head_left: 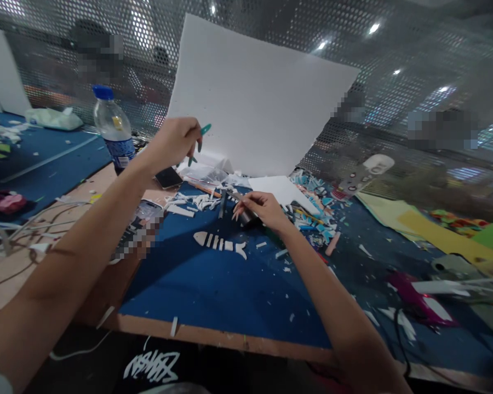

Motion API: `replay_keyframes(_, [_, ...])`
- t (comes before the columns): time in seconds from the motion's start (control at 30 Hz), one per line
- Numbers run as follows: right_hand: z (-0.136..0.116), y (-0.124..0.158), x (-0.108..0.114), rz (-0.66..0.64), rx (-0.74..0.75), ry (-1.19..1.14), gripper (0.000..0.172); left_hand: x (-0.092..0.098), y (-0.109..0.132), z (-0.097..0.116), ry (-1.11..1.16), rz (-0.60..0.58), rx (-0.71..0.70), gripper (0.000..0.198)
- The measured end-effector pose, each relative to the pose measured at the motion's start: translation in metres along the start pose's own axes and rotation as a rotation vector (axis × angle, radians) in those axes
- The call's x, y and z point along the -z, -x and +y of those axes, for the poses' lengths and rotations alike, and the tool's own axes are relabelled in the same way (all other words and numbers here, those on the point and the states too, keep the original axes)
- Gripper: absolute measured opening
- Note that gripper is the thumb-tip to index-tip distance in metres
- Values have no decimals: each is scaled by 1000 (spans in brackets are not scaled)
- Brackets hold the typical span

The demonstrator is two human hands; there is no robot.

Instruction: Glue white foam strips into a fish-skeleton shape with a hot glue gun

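My left hand [184, 139] is raised above the table in front of the white board, its fingers bent and close together. Slim teal parts show at its fingertips; whether they are a held thing or long nails is unclear. My right hand [261, 208] is low over the blue mat, fingers curled beside a thin grey strip [233, 194]. Partly hidden under it is a dark, rounded object [248, 219]. Nearer to me lies a white fish-skeleton shape [219, 242], made of a head, several separate bars and a tail.
A large white board [258, 93] leans at the back. White and blue scraps [312, 213] are heaped behind my right hand. A water bottle [115, 131] and phone [168, 178] stand and lie left. A magenta device [421, 301] with cables lies right.
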State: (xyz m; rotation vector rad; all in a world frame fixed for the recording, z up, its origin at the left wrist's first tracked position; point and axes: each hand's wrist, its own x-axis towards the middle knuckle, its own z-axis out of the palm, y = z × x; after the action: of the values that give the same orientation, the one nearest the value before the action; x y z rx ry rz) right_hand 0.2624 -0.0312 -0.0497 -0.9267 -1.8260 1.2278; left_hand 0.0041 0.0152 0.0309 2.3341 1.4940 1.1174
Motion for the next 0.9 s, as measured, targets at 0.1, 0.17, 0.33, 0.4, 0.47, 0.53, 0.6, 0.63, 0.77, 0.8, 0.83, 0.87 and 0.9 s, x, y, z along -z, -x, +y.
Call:
replay_keyframes(0.1, [-4, 0, -1, 60, -13, -130, 36, -14, -3, -12, -246, -131, 30, 25])
replay_keyframes(0.17, [-5, 0, 0, 115, -10, -199, 37, -23, -4, -17, -335, -266, 5, 24])
replay_keyframes(0.33, [-7, 1, 4, 241, 16, -240, 31, -36, 4, 0, -304, -584, -143, 24])
replay_keyframes(0.4, [-9, 2, 5, 249, 18, -143, 35, -39, 9, 14, -295, -635, -157, 24])
replay_keyframes(0.47, [-11, 3, 4, 240, 15, -52, 41, -41, 14, 26, -319, -687, -224, 25])
replay_keyframes(0.53, [-10, 3, 2, 232, 22, -6, 44, -43, 17, 34, -354, -716, -293, 25])
replay_keyframes(0.6, [-5, 2, 0, 222, 32, 36, 47, -45, 20, 39, -389, -714, -359, 24])
replay_keyframes(0.63, [-3, 1, -2, 207, 27, 64, 50, -44, 22, 40, -405, -705, -395, 25])
replay_keyframes(0.77, [5, 2, -8, 59, -14, 236, 71, -38, 27, 48, -453, -673, -522, 28])
replay_keyframes(0.8, [4, 3, -10, 26, -3, 300, 72, -36, 28, 50, -466, -662, -538, 29])
replay_keyframes(0.83, [3, 5, -12, -2, 17, 360, 71, -34, 28, 53, -480, -646, -544, 29])
replay_keyframes(0.87, [0, 6, -15, -17, 38, 404, 67, -32, 29, 55, -487, -625, -536, 28])
replay_keyframes(0.9, [-2, 7, -18, -32, 47, 428, 61, -31, 29, 57, -479, -601, -513, 28])
